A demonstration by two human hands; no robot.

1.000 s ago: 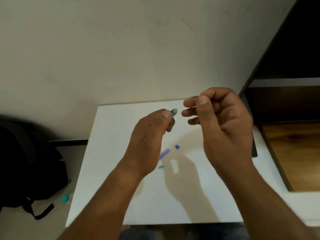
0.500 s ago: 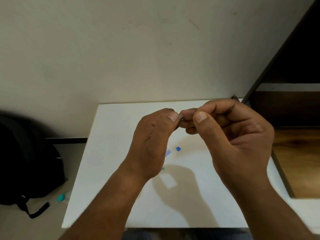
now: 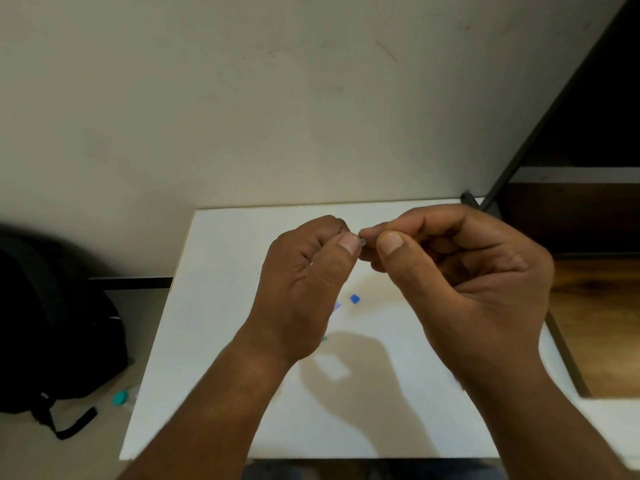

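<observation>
**Above the table, a tiny piece with little to hold**

The left hand [image 3: 304, 289] and the right hand [image 3: 460, 278] each pinch one end of a small grey-green piece [image 3: 362, 242], in the air over the white table [image 3: 214, 341]. So little of it shows that a twist or an uneven squeeze could flick it out of the fingertips. Falling, it might land among the blue piece [image 3: 354, 298], lilac piece [image 3: 336, 305] and green piece [image 3: 324, 338], or bounce off the edge toward the black backpack [image 3: 52, 323].
</observation>
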